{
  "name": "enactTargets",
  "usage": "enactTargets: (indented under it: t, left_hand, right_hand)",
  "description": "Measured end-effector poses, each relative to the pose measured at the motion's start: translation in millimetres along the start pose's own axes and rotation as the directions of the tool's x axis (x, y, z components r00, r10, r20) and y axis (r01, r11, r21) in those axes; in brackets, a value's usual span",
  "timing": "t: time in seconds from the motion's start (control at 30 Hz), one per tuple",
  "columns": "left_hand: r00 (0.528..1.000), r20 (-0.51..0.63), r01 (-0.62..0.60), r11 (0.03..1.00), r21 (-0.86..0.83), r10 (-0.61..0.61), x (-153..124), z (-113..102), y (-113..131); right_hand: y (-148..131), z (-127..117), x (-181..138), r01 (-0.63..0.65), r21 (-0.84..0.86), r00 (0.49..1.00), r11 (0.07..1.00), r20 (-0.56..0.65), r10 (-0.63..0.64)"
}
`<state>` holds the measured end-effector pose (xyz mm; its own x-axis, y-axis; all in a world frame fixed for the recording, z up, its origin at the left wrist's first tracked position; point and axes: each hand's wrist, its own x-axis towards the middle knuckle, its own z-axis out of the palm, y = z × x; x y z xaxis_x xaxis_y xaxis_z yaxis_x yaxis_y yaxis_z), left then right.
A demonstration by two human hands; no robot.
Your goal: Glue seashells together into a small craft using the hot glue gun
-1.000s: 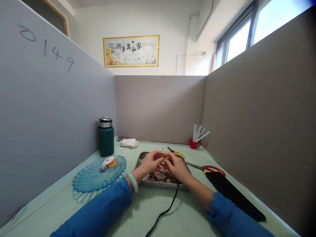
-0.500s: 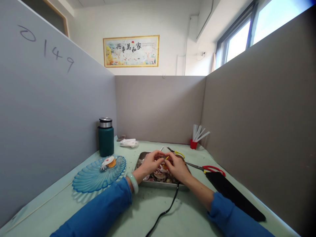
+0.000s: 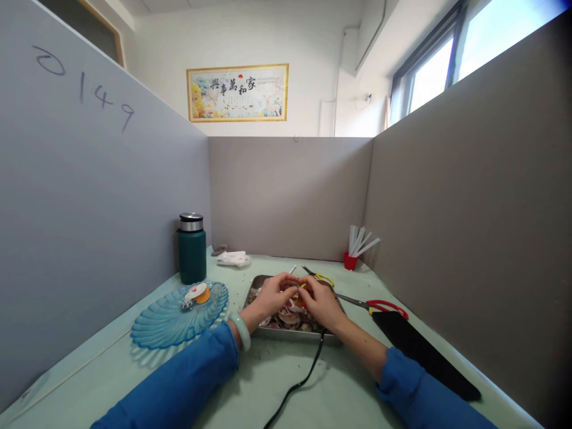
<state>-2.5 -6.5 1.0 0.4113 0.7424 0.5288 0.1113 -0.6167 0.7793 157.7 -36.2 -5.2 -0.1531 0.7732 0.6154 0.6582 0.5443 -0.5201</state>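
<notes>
My left hand (image 3: 276, 294) and my right hand (image 3: 318, 301) meet above a metal tray (image 3: 286, 335). Shells and other small pieces (image 3: 290, 319) fill the tray. The fingertips of both hands are pinched close together on something too small to make out. A bit of yellow and orange shows just below the fingers. A black cord (image 3: 304, 381) runs from the tray's front edge toward me. Past my fingers, a thin white stick (image 3: 294, 269) rises at the tray's back edge.
On the left are a blue scalloped plate (image 3: 152, 330) with a small spool-like item (image 3: 201, 293), and a green bottle (image 3: 192, 256). To the right lie red-handled scissors (image 3: 388, 306), a black flat object (image 3: 424, 351), yellow-handled pliers (image 3: 324, 278) and a red cup (image 3: 350, 261) of white strips. Partitions stand around.
My fingertips have shifted very slightly over the tray, and the white stick behind them shows less. Everything else stays where it was.
</notes>
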Motion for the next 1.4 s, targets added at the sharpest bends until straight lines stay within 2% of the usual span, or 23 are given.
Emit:
enactTargets:
  t: [0.33,0.63,0.9,1.4]
  left_hand:
    - [1.000,-0.004,-0.017,1.000,0.011,0.017,-0.2,-0.2,1.4]
    - [0.998,-0.005,0.062,0.996,-0.066,-0.063,0.8,0.4,-2.4]
    - [0.997,-0.010,0.071,0.995,-0.073,-0.072,0.2,0.0,2.7]
    - [0.998,-0.016,0.060,0.998,-0.015,-0.061,0.6,-0.7,1.6]
  right_hand:
    - [0.5,0.5,0.7,-0.001,0.016,1.000,1.000,0.000,0.001]
    - [-0.8,0.7,0.2,-0.001,0.019,1.000,1.000,0.007,0.001]
    - [-4.9,-1.9,0.0,-0.010,-0.002,1.000,1.000,0.016,0.010]
    - [-6.7,-2.8,-0.6,-0.025,0.010,1.000,1.000,0.016,0.025]
